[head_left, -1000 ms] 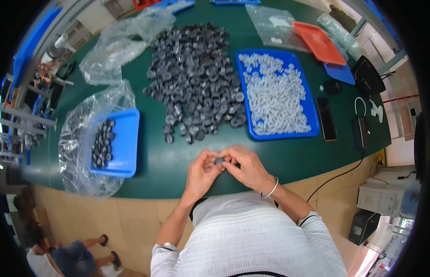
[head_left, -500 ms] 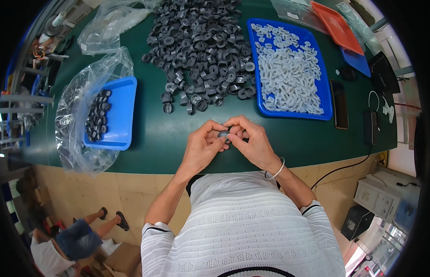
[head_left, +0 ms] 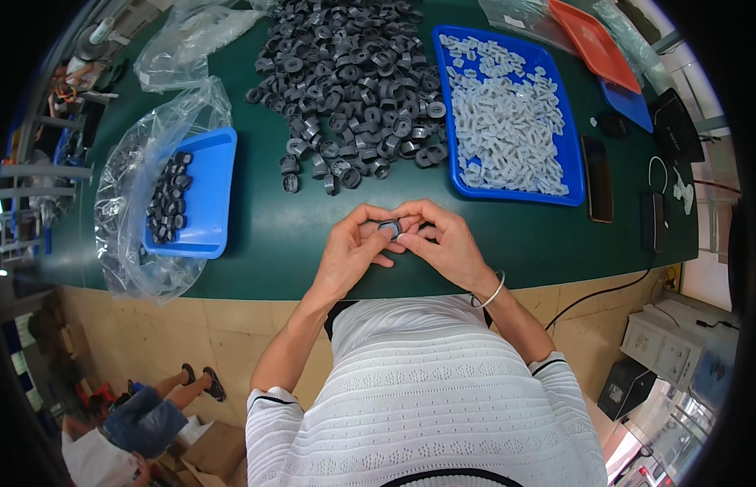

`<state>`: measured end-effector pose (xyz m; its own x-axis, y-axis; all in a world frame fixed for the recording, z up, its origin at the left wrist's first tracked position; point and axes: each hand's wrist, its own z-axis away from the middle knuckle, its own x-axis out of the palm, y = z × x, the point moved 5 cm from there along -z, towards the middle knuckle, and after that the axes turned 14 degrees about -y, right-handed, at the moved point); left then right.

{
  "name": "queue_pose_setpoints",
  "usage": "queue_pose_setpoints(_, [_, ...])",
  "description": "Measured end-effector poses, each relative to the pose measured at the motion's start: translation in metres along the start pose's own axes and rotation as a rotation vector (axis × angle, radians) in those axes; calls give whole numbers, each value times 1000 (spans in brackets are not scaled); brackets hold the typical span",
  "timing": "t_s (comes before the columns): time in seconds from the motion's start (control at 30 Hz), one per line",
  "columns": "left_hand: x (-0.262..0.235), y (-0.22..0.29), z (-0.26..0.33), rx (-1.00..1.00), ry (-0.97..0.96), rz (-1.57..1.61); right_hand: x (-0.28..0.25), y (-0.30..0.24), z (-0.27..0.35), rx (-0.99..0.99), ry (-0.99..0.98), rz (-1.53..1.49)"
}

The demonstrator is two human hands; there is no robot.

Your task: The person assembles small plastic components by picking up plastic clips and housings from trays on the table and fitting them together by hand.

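Observation:
Between my fingertips, above the near edge of the green table, is a small dark grey ring-shaped plastic part (head_left: 391, 230) with a lighter inside. My left hand (head_left: 351, 247) pinches it from the left. From the other side my right hand (head_left: 440, 245) grips it, thumb against its lower rim. Whether a white piece sits inside it is too small to tell. Beyond my hands lies a large heap of similar dark grey parts (head_left: 354, 89). Right of the heap, a blue tray (head_left: 508, 195) holds many small whitish plastic pieces (head_left: 508, 130).
At left, a blue tray (head_left: 211, 219) with several dark parts rests partly inside a clear plastic bag (head_left: 118, 219). A phone (head_left: 596, 178) lies right of the white pieces. An orange tray (head_left: 597, 49) stands at the far right. Another person (head_left: 134, 422) is at lower left.
The grey part has turned in my fingers, so its ring opening now shows. My left thumb has shifted on it. The table scene sits slightly higher in view.

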<state>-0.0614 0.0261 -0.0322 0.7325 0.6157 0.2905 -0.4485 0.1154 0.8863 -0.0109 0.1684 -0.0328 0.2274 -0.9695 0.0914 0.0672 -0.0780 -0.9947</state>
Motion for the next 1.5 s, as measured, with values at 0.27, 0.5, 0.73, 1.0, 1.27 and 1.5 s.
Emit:
queue_pose_setpoints(0.27, [-3,-11,-4,39,-17,195,2,-9,4,-71,48,143])
queue_pose_setpoints(0.5, [-4,-16,-4,60,15,191,5,-8,5,-103,29,358])
queue_pose_setpoints(0.73, [-3,-17,0,32,36,207,6,-2,2,-83,32,252])
queue_pose_setpoints(1.0, [8,-10,7,157,95,-29,2,24,-4,18,145,-140])
queue_pose_setpoints(1.27, [10,-1,14,248,163,-233,4,15,-11,84,51,-293])
queue_pose_setpoints(1.5, [16,-3,15,277,150,-207,7,18,-9,101,89,-420])
